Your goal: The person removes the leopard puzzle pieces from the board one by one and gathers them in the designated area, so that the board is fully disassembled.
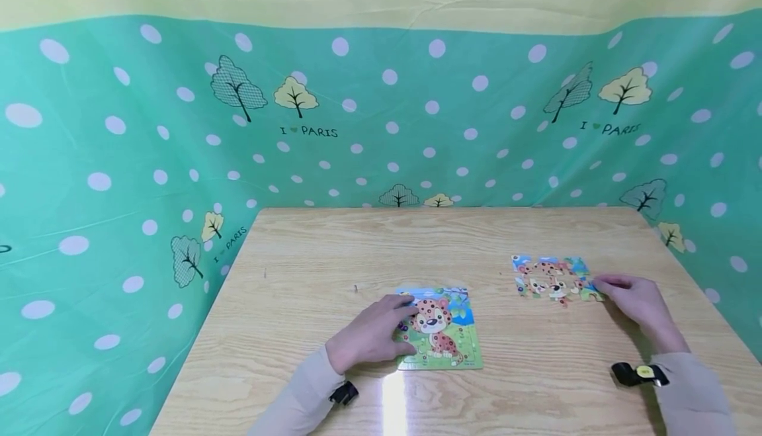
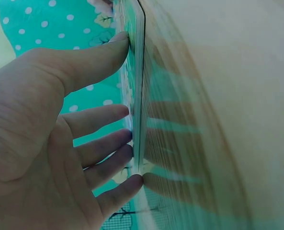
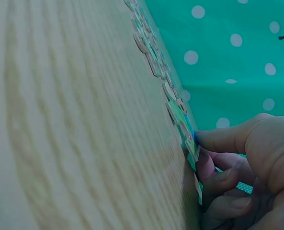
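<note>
A square jigsaw puzzle (image 1: 443, 343) with a spotted leopard cub picture lies on the wooden table before the person. On its left part rests the left hand (image 1: 375, 330), thumb and fingertips spread and touching the surface. The left wrist view shows the thumb and fingers at the thin puzzle board (image 2: 138, 86) edge-on. Farther right, loose jigsaw pieces (image 1: 544, 280) lie grouped with gaps between them, showing spotted animals. At their right end the right hand (image 1: 639, 300) pinches a puzzle piece (image 3: 192, 143) between thumb and curled index finger, its edge tilted up.
The wooden table (image 1: 333, 251) extends around both puzzles. A green dotted cloth (image 1: 381, 112) with printed trees hangs behind and along both sides of it. Each wrist wears a black strap (image 1: 639, 374).
</note>
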### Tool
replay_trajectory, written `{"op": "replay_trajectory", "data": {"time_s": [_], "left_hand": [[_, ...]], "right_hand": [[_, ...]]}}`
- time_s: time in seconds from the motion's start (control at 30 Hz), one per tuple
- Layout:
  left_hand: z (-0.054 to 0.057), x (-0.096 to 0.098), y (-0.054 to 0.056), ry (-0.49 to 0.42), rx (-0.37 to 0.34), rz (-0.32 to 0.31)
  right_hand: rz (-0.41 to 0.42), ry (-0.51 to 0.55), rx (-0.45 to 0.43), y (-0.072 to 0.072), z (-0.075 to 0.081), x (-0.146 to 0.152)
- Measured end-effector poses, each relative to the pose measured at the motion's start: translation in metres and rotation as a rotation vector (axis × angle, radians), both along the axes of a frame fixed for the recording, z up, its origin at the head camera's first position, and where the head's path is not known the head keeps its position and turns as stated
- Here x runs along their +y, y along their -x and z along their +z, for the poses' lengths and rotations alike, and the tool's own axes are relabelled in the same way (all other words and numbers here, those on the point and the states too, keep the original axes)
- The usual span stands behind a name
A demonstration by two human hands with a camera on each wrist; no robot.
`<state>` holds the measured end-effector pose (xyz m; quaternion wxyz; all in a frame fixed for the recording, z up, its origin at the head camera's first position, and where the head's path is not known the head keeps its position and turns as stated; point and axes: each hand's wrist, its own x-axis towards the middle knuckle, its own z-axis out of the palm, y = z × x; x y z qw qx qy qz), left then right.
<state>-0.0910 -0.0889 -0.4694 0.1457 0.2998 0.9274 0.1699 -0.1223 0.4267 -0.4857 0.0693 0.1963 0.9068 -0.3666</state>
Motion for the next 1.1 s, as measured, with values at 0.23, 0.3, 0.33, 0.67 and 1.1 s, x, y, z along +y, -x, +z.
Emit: {"op": "replay_trajectory", "data": {"time_s": [0.23,0.3,0.33,0.67,1.1], "left_hand": [[0.001,0.0,0.0,0.001,-0.015,0.0],[0.002,0.0,0.0,-0.002,-0.017,-0.002],[0.002,0.0,0.001,-0.002,-0.017,-0.004],[0.001,-0.001,0.0,0.008,-0.023,-0.009],[0.001,-0.002,-0.001,0.002,-0.035,-0.009]], "right_hand": [[0.023,-0.021,0.051,-0.002,0.001,-0.003],[0.023,-0.024,0.071,-0.004,0.001,-0.005],[0.021,-0.023,0.081,-0.005,0.002,-0.007],[0.112,-0.041,0.262,-0.006,0.018,-0.055],[0.283,0.049,0.289,-0.006,0.031,-0.111]]}}
